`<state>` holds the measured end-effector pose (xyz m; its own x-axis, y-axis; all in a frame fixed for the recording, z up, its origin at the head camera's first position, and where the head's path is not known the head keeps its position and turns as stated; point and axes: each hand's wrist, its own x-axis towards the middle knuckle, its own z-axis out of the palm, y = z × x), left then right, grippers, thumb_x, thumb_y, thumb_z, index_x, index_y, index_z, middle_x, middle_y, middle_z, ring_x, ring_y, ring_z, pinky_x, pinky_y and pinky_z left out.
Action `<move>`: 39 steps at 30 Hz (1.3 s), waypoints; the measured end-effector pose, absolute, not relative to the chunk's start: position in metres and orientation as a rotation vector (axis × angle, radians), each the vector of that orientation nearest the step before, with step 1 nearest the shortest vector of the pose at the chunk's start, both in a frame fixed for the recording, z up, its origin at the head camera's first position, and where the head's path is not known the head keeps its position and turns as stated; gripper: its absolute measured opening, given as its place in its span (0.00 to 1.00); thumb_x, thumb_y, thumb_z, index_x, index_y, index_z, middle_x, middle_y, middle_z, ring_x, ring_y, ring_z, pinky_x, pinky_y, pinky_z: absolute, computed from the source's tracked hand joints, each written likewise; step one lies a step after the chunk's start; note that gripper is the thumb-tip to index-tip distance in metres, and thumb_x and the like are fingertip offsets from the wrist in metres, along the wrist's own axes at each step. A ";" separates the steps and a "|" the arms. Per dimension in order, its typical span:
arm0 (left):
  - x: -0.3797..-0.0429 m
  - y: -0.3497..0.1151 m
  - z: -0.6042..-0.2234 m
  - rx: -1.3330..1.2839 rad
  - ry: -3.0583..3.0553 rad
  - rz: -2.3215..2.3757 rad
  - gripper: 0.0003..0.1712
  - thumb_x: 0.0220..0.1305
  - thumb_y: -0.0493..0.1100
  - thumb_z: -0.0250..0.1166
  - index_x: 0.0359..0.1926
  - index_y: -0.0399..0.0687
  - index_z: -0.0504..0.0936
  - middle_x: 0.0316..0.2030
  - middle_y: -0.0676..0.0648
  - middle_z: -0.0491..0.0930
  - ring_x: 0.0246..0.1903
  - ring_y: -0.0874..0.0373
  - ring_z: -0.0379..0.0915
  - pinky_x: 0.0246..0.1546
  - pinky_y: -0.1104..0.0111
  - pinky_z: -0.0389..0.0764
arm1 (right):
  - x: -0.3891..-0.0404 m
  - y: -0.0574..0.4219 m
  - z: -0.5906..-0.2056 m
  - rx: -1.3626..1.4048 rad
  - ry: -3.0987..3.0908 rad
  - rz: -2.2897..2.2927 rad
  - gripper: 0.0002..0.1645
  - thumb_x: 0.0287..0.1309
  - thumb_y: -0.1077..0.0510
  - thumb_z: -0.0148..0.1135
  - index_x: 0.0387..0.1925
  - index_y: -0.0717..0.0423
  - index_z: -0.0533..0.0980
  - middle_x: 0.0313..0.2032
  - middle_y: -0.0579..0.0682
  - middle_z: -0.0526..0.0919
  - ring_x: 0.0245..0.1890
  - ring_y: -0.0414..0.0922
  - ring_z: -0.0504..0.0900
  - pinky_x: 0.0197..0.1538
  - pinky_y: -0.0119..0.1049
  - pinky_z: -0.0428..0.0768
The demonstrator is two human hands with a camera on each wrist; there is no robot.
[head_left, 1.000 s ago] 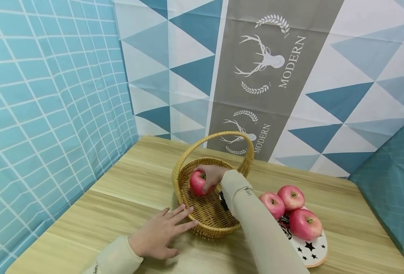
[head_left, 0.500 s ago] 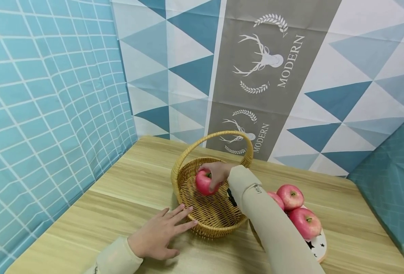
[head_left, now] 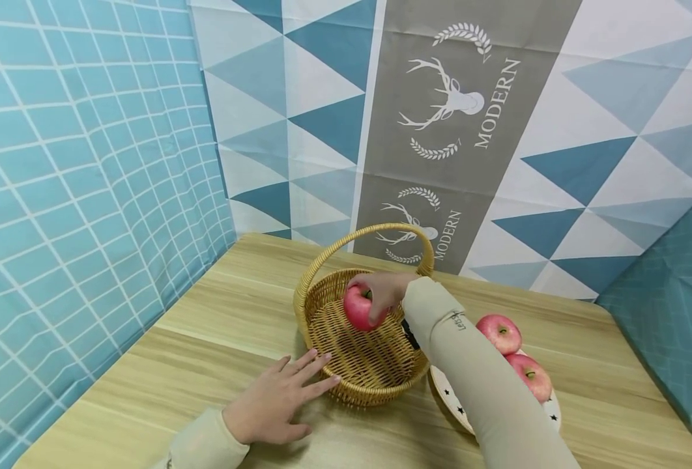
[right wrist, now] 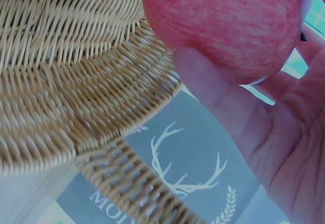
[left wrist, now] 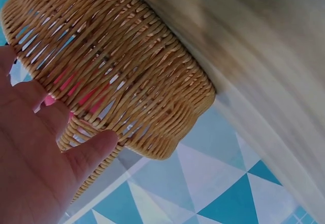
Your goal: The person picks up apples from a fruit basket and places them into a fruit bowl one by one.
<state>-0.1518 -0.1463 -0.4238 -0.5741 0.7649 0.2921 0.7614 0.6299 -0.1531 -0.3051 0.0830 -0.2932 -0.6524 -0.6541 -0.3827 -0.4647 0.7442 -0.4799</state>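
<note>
A red apple (head_left: 360, 309) is gripped from above in my right hand (head_left: 386, 289), over the inside of a round wicker basket (head_left: 365, 393). The right wrist view has the apple (right wrist: 228, 26) up close, with the thumb (right wrist: 203, 74) along its lower side. My left hand (head_left: 278, 398) is spread at the basket's near left, fingertips at the rim. In the left wrist view, that hand's fingers (left wrist: 96, 145) lie against the woven wall, and red shows through the weave. An arched handle (head_left: 375, 229) rises over the basket.
Right of the basket, a white plate (head_left: 450, 398) with black stars carries red apples (head_left: 500, 333), partly covered by my right sleeve (head_left: 492, 384). All stands on a wooden table (head_left: 205, 332). Patterned cloth (head_left: 322, 130) hangs behind, and blue checked cloth (head_left: 88, 163) at the left.
My right hand has moved right and slightly up with the apple, from the basket's left part toward its middle. The left hand and the basket stay nearly where they were.
</note>
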 end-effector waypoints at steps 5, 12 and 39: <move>-0.151 -0.146 -0.427 -1.223 -2.523 -0.018 0.49 0.46 0.60 0.71 0.69 0.52 0.67 0.68 0.38 0.61 0.65 0.40 0.60 0.46 0.45 0.75 | -0.295 0.089 -0.283 -0.943 2.449 -0.335 0.45 0.35 0.63 0.69 0.61 0.51 0.66 0.50 0.51 0.72 0.41 0.46 0.73 0.38 0.39 0.78; -0.151 -0.145 -0.428 -1.224 -2.490 -0.055 0.50 0.43 0.59 0.73 0.68 0.50 0.67 0.67 0.36 0.63 0.64 0.39 0.61 0.44 0.45 0.76 | -0.286 0.090 -0.285 -1.111 2.524 -0.144 0.47 0.33 0.64 0.74 0.62 0.52 0.68 0.49 0.48 0.76 0.46 0.45 0.74 0.48 0.40 0.75; -0.153 -0.147 -0.429 -1.238 -2.450 -0.079 0.51 0.41 0.58 0.73 0.67 0.50 0.67 0.66 0.36 0.64 0.63 0.40 0.62 0.42 0.44 0.76 | -0.268 0.123 -0.295 -1.290 2.566 -0.166 0.46 0.31 0.63 0.76 0.59 0.54 0.69 0.50 0.51 0.75 0.51 0.49 0.73 0.51 0.44 0.74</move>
